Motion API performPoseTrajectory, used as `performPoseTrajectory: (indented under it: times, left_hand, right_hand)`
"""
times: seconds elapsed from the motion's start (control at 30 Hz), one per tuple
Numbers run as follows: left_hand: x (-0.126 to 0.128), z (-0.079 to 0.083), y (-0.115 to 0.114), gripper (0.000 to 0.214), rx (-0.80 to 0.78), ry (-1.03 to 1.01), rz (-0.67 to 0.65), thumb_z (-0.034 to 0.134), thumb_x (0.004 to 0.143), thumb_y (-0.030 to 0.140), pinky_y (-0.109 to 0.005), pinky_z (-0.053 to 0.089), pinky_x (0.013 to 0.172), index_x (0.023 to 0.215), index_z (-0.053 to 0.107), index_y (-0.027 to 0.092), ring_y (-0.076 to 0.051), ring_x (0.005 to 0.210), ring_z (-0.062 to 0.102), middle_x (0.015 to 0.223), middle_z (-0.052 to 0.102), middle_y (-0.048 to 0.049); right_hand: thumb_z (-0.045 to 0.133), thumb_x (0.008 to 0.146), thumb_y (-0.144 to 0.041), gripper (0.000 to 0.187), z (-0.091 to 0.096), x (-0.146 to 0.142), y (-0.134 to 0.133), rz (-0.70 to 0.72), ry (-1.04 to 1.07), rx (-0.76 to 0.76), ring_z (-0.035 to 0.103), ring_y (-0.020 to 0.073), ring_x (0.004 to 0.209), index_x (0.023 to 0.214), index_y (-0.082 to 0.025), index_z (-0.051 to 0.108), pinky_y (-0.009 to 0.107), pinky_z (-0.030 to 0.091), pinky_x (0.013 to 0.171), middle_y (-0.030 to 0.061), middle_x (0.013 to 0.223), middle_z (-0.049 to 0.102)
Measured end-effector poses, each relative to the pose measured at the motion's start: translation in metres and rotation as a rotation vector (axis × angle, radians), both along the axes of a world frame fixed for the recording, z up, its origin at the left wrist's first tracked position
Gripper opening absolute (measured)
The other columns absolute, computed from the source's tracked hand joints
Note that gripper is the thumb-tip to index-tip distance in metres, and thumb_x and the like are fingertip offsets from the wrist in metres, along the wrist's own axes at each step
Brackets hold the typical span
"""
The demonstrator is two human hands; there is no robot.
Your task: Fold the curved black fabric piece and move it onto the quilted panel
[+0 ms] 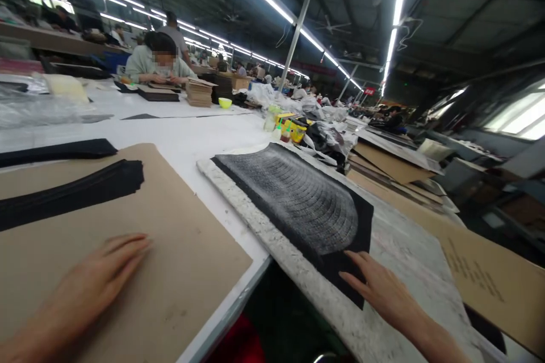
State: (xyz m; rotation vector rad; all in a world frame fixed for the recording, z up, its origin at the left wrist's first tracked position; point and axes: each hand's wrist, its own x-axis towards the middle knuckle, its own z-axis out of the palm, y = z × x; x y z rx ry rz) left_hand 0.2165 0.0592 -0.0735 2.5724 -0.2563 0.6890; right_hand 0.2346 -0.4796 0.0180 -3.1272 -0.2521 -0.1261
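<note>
My left hand (100, 278) lies flat and open on a brown cardboard sheet (179, 272) at the near left, fingers stretched out and slightly blurred. On the same sheet, farther back, rests a long strip of stacked black pieces (72, 193). My right hand (378, 289) is open, its fingertips touching the near corner of a fanned stack of black sheets (302, 204). That stack lies on a speckled white board (409, 261) tilted across the table edge.
A second black strip (55, 152) lies on the white table (183, 136). Brown cardboard sheets (489, 283) sit at the right. Yellow jars (293, 127) and plastic bags are behind. A seated person (157, 65) works at the far end beside stacked cards (199, 92).
</note>
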Motion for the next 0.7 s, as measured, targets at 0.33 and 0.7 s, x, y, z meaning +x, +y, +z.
performPoseTrajectory:
  times: [0.33, 0.7]
  left_hand:
    - [0.031, 0.074, -0.285, 0.048, 0.189, 0.108, -0.801, 0.048, 0.092, 0.016, -0.041, 0.034, 0.111, 0.139, 0.038, 0.019, -0.024, 0.134, 0.037, 0.136, 0.054, -0.0055]
    - [0.053, 0.050, -0.322, 0.045, 0.227, 0.146, -0.766, 0.056, 0.092, 0.029, -0.041, 0.033, 0.102, 0.135, 0.042, 0.023, -0.025, 0.124, 0.043, 0.125, 0.060, -0.0045]
  right_hand:
    - [0.041, 0.094, -0.023, 0.022, -0.018, 0.008, -0.018, 0.104, 0.070, -0.049, 0.064, 0.0210, 0.079, 0.104, -0.019, 0.061, 0.030, 0.046, 0.063, 0.0070, 0.095, 0.060]
    - [0.044, 0.090, -0.027, 0.019, -0.015, 0.031, -0.054, 0.050, 0.108, 0.361, 0.062, 0.0171, 0.071, 0.082, -0.022, 0.061, 0.028, 0.043, 0.065, 0.0009, 0.075, 0.063]
